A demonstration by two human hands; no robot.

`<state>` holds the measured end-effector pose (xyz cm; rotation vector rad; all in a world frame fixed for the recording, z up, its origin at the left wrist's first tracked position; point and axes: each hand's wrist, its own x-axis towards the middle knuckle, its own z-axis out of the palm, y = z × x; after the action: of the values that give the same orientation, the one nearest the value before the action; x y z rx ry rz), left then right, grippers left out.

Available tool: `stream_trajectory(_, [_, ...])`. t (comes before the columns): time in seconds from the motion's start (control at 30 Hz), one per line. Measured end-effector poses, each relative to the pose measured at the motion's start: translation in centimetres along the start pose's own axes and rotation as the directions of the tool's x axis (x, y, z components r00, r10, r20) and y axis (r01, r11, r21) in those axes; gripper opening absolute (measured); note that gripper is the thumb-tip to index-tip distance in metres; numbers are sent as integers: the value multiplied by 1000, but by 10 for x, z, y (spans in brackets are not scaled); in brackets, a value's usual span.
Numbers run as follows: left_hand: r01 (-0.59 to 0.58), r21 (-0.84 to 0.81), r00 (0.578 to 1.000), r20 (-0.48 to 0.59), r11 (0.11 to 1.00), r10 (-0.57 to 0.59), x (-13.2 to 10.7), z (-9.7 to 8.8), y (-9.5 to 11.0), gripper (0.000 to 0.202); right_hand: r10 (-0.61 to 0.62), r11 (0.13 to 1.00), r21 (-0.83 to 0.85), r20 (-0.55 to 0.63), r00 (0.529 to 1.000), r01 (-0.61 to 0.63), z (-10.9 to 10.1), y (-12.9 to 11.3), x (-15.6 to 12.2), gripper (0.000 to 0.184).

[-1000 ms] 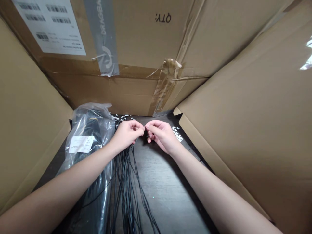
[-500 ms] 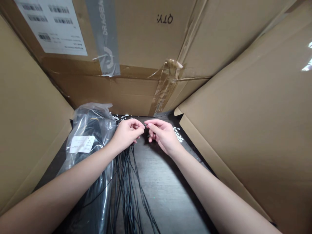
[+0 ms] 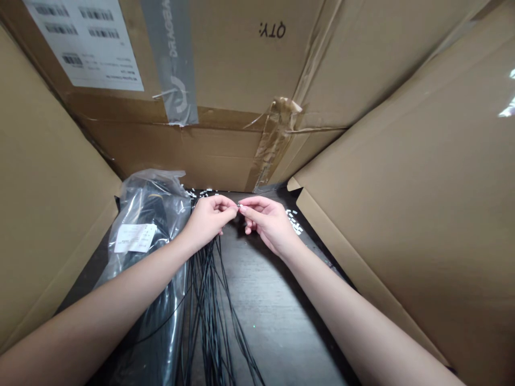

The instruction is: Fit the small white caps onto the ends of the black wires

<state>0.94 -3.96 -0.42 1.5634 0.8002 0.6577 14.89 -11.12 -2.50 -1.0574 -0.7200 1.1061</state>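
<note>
My left hand is closed in a pinch at the middle of the table, fingertips on what looks like the end of a thin black wire, mostly hidden by the fingers. Tip to tip with it, my right hand pinches a tiny white piece, likely a connector housing. The two pinches meet at that piece. Below my left hand a bundle of thin black wires runs toward the near edge. Loose small white pieces lie just right of my right hand, and more white pieces lie behind my left.
On the left lies a clear plastic bag of black wires, with a white label. A large taped cardboard box stands at the back. Cardboard panels flank the dark table on both sides.
The fingertips of both hands have come together, closing the small gap between them. The white piece now shows between them. Bag and wire bundle have stayed put.
</note>
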Motion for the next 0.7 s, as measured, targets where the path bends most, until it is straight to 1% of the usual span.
stream_trajectory(0.2, [-4, -4, 1000, 8, 1000, 4, -1, 0, 1, 14, 2, 1000, 3, -9, 1000, -2, 0, 0, 0, 32])
stream_trajectory(0.4, [13, 2, 1000, 13, 1000, -13, -1, -1, 3, 13, -10, 999, -47, 32, 999, 11, -1, 1, 0, 20])
stream_trajectory(0.7, [24, 23, 1000, -13, 999, -24, 0, -2, 2, 14, 1, 1000, -17, 32, 999, 0, -2, 0, 0, 21])
